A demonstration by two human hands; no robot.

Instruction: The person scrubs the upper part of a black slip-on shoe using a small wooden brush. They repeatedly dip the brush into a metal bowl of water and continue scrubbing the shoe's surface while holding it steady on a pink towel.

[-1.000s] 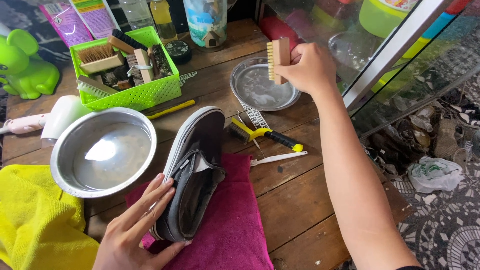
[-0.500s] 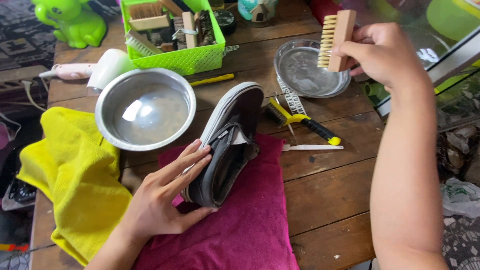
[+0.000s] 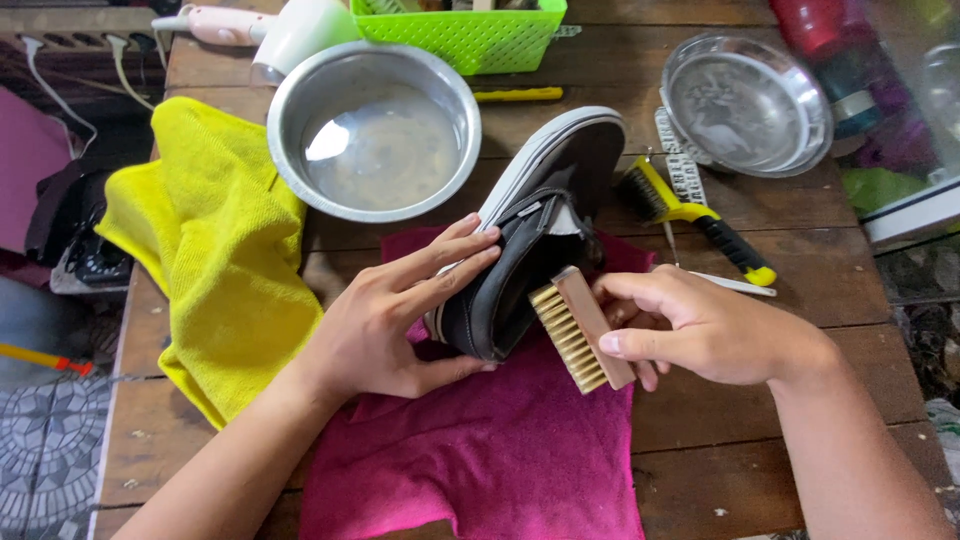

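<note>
A dark slip-on shoe (image 3: 535,235) with a white sole edge lies on its side on a magenta cloth (image 3: 480,450). My left hand (image 3: 395,315) grips the shoe's heel end, fingers spread along its sole side. My right hand (image 3: 700,325) holds a wooden brush (image 3: 580,328) with pale bristles, pressed against the shoe's dark upper near the heel.
A steel bowl of water (image 3: 375,130) stands behind the shoe, a second steel bowl (image 3: 745,100) at the back right. A yellow cloth (image 3: 215,250) hangs over the table's left edge. A yellow-handled wire brush (image 3: 690,215), a green basket (image 3: 465,35) and a hair dryer (image 3: 270,30) lie nearby.
My right hand has brought the wooden brush down from near the back-right bowl to the shoe's heel. My left hand has stayed on the shoe. The view has shifted closer.
</note>
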